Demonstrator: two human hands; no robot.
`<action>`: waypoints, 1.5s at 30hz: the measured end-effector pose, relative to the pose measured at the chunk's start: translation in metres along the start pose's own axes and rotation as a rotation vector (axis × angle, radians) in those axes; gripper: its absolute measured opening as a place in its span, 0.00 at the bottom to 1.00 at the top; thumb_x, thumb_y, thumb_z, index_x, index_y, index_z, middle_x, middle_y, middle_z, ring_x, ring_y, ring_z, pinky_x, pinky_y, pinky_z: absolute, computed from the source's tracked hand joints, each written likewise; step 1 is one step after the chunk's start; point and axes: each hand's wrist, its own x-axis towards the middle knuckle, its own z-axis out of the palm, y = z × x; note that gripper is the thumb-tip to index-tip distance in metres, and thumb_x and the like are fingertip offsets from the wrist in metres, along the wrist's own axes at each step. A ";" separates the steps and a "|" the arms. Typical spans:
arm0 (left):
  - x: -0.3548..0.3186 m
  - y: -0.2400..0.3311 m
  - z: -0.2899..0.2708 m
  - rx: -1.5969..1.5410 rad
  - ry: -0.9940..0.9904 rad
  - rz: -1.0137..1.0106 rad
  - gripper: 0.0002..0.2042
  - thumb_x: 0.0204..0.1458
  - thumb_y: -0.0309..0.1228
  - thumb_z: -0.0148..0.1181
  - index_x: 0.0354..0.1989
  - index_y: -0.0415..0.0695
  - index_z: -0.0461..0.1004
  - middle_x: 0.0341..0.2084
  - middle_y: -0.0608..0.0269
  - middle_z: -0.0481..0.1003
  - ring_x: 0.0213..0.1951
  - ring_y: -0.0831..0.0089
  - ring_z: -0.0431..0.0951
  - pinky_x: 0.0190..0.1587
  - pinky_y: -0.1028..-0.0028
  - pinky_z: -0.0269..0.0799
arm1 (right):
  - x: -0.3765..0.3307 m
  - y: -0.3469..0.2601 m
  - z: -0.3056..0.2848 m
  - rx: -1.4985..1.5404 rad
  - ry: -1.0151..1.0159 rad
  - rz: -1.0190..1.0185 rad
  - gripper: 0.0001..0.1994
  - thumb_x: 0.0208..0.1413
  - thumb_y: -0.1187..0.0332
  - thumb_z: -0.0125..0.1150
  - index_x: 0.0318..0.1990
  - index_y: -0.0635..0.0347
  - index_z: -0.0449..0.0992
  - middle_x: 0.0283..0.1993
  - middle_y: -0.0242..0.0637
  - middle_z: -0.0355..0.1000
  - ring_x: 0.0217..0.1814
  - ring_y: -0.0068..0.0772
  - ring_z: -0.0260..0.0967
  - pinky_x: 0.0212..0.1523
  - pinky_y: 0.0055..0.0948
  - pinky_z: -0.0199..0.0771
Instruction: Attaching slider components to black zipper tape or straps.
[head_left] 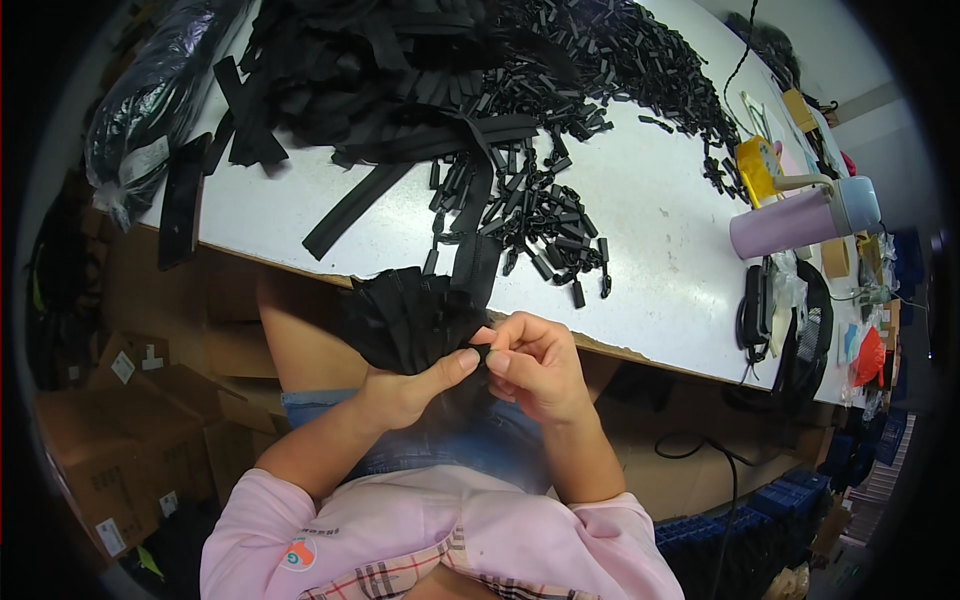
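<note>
My left hand [415, 390] is closed round a thick bundle of black zipper strips [405, 315], which fans out above it at the table's front edge. Close beside it, my right hand [540, 370] pinches at the end of a black strip with thumb and forefinger. The fingertips of both hands almost meet there, and whatever small part lies between them is hidden. One long strip [478, 265] runs from the bundle up onto the table. Just beyond lies a small heap of black zipper pulls [545, 215] with cord loops.
More black strips [370, 50] pile up at the back left, beside a plastic-wrapped bundle [160, 100]. A large mound of pulls [640, 50] covers the back. On the white table's [660, 270] right stand a lilac bottle [785, 225] and a yellow tape dispenser [757, 168]. Cardboard boxes [120, 440] sit lower left.
</note>
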 end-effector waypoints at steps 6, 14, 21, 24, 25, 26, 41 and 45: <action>0.002 0.001 0.003 -0.029 -0.016 0.007 0.10 0.46 0.23 0.51 0.38 0.37 0.68 0.32 0.63 0.69 0.35 0.78 0.68 0.41 0.78 0.64 | -0.003 0.003 0.005 -0.026 0.057 -0.071 0.03 0.47 0.77 0.54 0.27 0.65 0.66 0.20 0.29 0.62 0.15 0.12 0.54 0.14 0.11 0.54; 0.001 0.004 0.010 0.051 0.070 0.094 0.09 0.47 0.25 0.52 0.37 0.39 0.68 0.34 0.64 0.69 0.37 0.78 0.68 0.42 0.79 0.64 | -0.003 0.011 0.005 -0.533 0.052 -0.392 0.03 0.51 0.75 0.50 0.30 0.65 0.67 0.25 0.29 0.61 0.19 0.11 0.54 0.19 0.10 0.54; 0.001 0.001 -0.010 0.413 -0.096 0.092 0.09 0.49 0.24 0.51 0.39 0.40 0.67 0.36 0.64 0.68 0.38 0.79 0.67 0.41 0.79 0.63 | -0.003 0.017 0.007 -0.449 0.072 -0.358 0.03 0.49 0.76 0.51 0.30 0.66 0.68 0.24 0.29 0.61 0.18 0.15 0.53 0.18 0.14 0.54; 0.002 0.005 -0.003 0.178 0.003 0.137 0.07 0.49 0.27 0.52 0.36 0.40 0.69 0.33 0.65 0.70 0.35 0.78 0.69 0.37 0.79 0.66 | 0.004 0.016 0.004 -0.788 0.075 -0.714 0.03 0.46 0.78 0.54 0.30 0.66 0.68 0.24 0.31 0.62 0.18 0.16 0.55 0.17 0.15 0.55; 0.001 0.004 -0.005 0.179 0.003 0.138 0.07 0.49 0.27 0.52 0.36 0.40 0.69 0.33 0.65 0.70 0.35 0.78 0.69 0.37 0.79 0.66 | 0.007 0.014 0.004 -1.004 0.067 -0.953 0.04 0.44 0.78 0.55 0.30 0.66 0.68 0.24 0.32 0.63 0.19 0.16 0.56 0.17 0.14 0.55; 0.000 0.002 -0.007 0.211 0.003 0.106 0.07 0.49 0.27 0.52 0.36 0.39 0.69 0.32 0.65 0.70 0.35 0.78 0.70 0.37 0.79 0.66 | 0.003 0.014 0.005 -0.993 0.101 -0.909 0.07 0.41 0.79 0.58 0.30 0.66 0.69 0.24 0.33 0.65 0.19 0.15 0.58 0.17 0.13 0.56; 0.005 0.005 -0.027 0.128 -0.050 -0.025 0.08 0.46 0.24 0.55 0.36 0.38 0.69 0.30 0.65 0.71 0.34 0.79 0.70 0.37 0.81 0.66 | 0.002 0.004 0.012 -1.062 0.047 -0.472 0.14 0.41 0.75 0.58 0.38 0.66 0.69 0.25 0.35 0.64 0.15 0.17 0.58 0.16 0.16 0.58; 0.001 0.007 -0.023 0.042 -0.213 -0.145 0.12 0.44 0.25 0.57 0.37 0.37 0.68 0.29 0.62 0.72 0.32 0.77 0.72 0.37 0.79 0.68 | 0.004 -0.011 0.014 -0.242 0.083 -0.254 0.07 0.47 0.76 0.54 0.35 0.67 0.68 0.27 0.30 0.64 0.17 0.10 0.55 0.15 0.12 0.56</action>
